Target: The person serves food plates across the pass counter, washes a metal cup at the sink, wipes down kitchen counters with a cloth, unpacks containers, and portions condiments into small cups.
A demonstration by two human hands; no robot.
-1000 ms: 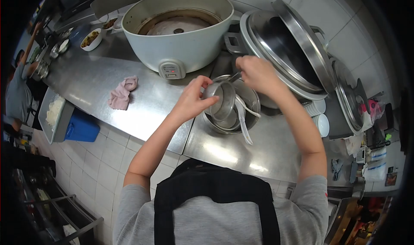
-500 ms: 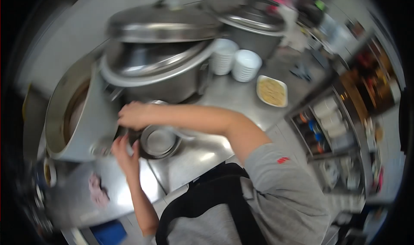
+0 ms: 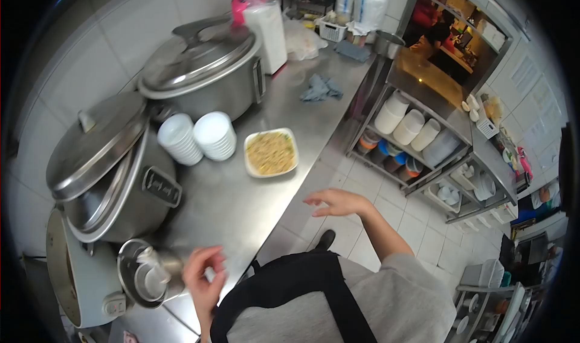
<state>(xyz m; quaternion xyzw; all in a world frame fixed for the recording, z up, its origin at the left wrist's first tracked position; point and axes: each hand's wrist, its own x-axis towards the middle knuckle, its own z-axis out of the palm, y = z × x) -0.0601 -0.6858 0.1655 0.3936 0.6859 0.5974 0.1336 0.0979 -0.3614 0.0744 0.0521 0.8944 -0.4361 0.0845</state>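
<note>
My right hand (image 3: 336, 202) is in the air beyond the counter's front edge, over the tiled floor, its fingers stretched and nothing in them. Near that edge my left hand (image 3: 205, 275) has curled fingers held apart, with no object between them. Left of it stands a steel pot (image 3: 125, 269) with a small bowl-shaped utensil (image 3: 151, 281) inside. A square white bowl of pale shredded food (image 3: 270, 153) sits on the steel counter (image 3: 238, 207). Two stacks of white bowls (image 3: 215, 136) stand beside it.
Two large lidded cookers (image 3: 199, 71) line the wall, the nearer one's lid (image 3: 99, 144) tilted. A grey-blue cloth (image 3: 321, 89) lies further along the counter. Shelving (image 3: 417, 144) with containers stands across the floor. A person (image 3: 444, 29) is visible through the opening.
My view has turned to the right. Both hands have come away from the steel pot, and my right hand has swung out over the floor.
</note>
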